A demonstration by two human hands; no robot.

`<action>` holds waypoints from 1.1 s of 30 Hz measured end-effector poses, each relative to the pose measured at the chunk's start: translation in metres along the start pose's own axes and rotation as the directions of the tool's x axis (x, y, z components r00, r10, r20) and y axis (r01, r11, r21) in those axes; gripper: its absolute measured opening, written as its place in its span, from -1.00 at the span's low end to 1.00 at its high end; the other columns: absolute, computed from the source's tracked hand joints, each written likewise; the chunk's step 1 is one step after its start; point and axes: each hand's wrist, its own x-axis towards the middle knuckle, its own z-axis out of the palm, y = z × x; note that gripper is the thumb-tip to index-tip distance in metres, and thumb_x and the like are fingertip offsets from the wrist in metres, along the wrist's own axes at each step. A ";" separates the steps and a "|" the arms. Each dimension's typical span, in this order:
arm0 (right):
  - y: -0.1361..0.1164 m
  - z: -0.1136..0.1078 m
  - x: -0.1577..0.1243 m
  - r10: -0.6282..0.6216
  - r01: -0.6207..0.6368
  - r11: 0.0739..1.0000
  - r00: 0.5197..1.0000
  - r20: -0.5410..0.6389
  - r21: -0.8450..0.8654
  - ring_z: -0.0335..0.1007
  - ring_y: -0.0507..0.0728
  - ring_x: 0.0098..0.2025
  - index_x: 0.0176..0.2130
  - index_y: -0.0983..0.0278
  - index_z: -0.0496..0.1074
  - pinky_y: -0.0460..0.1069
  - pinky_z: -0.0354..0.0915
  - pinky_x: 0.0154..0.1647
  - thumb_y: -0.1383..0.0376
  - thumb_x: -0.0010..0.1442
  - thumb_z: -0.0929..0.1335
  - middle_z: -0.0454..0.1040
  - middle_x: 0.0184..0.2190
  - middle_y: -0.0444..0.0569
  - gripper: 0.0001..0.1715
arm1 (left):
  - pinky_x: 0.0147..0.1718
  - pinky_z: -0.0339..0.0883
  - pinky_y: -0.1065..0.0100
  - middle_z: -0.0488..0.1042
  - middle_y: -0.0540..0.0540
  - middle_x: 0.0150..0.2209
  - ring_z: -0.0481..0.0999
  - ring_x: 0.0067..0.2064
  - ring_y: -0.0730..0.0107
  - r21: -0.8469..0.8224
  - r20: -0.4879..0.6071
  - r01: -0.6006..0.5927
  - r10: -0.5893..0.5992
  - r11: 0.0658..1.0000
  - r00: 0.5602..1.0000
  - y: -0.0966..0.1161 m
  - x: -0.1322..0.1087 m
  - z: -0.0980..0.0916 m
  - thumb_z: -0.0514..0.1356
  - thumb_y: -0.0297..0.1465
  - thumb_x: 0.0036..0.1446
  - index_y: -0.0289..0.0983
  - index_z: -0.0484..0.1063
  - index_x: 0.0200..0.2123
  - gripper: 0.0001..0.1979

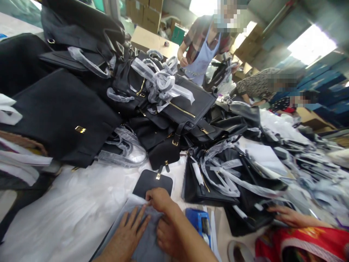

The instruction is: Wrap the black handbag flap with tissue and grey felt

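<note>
Translucent sheet [147,237] slants lengthwise away rightward; left hand [127,230] lies spread flat, gripping nothing; right hand [161,200] curls, hold unclear.

Grey wrapping [152,238], black bags [61,114]

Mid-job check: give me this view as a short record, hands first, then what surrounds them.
Left hand: spread, palm down on the grey sheet
Right hand: fingers bent at the sheet's far edge; grip unclear
Third hand: curled beside the right forearm; owner unclear
Beyond the sheet: black flap with a gold clasp
Right of forearm: blue object
Farther right: co-worker's hand among black bags, red garment below it
Across the work surface: person in a pale blue apron
</note>
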 end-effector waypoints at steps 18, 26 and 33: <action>0.002 -0.006 0.001 -0.032 0.037 0.992 0.999 -0.041 0.124 0.52 0.08 -0.20 -0.35 0.11 0.56 -0.12 0.22 -0.26 0.29 0.02 0.46 0.62 -0.32 -0.21 -0.90 | 0.09 0.18 -0.31 0.06 -0.24 0.37 0.16 0.30 -0.27 0.019 -0.155 -0.002 0.005 1.000 0.988 -0.009 0.018 0.035 0.12 -0.68 0.02 -0.02 0.09 0.32 -0.17; 0.049 -0.045 0.032 0.497 -0.408 0.856 0.818 -0.289 0.319 0.47 0.23 -0.04 0.07 0.30 0.30 0.01 0.23 -0.17 0.10 0.28 0.25 0.54 -0.08 0.12 -0.55 | 0.12 0.06 -0.36 -0.20 -0.35 0.41 0.03 0.34 -0.37 0.010 -0.115 0.012 -0.011 1.000 0.993 -0.003 0.014 0.028 0.30 -0.61 -0.10 -0.11 0.01 0.36 -0.03; 0.054 -0.036 0.050 0.545 -0.413 0.787 0.813 -0.203 0.459 0.53 0.12 -0.13 0.01 0.24 0.31 -0.07 0.25 -0.23 0.10 0.16 0.38 0.60 -0.21 -0.09 -0.53 | 0.21 -0.16 -0.34 -0.46 -0.38 0.41 -0.26 0.39 -0.40 -0.095 -0.069 -0.007 0.001 0.995 0.998 -0.004 0.006 0.009 0.52 -0.11 -0.42 -0.19 -0.15 0.39 0.36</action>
